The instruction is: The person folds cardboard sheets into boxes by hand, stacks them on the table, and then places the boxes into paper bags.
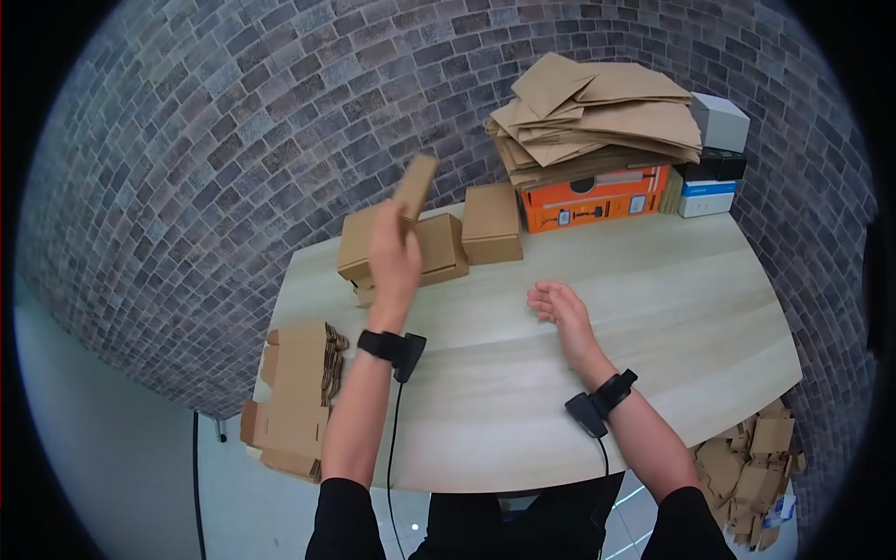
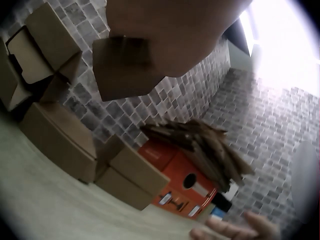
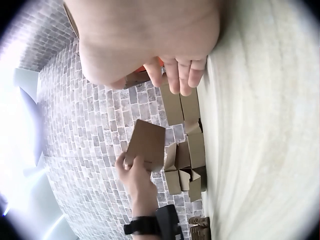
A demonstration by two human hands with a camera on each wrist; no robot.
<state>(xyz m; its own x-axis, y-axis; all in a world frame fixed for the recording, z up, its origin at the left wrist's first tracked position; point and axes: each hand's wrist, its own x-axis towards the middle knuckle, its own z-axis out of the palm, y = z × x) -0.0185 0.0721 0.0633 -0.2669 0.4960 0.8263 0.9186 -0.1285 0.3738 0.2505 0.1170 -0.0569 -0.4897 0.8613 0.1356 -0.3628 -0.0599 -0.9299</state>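
Observation:
My left hand [image 1: 394, 261] is raised over the back left of the table and grips a small brown cardboard box [image 1: 421, 175]. In the right wrist view that box [image 3: 148, 142] stands up from the fingers, in front of the brick wall. Below and behind the left hand are several brown cardboard boxes [image 1: 442, 245] along the table's back edge. One of them, with its flaps up, shows as an open box [image 2: 37, 55] in the left wrist view. My right hand [image 1: 566, 315] hovers over the middle of the table, fingers loosely bent, holding nothing.
A flattened cardboard stack [image 1: 294, 392] lies at the table's left edge. An orange box [image 1: 597, 201] at the back carries a tall pile of brown paper sheets [image 1: 597, 112]. Smaller boxes [image 1: 707, 199] stand to its right. Cardboard scraps [image 1: 751, 476] lie below the right edge.

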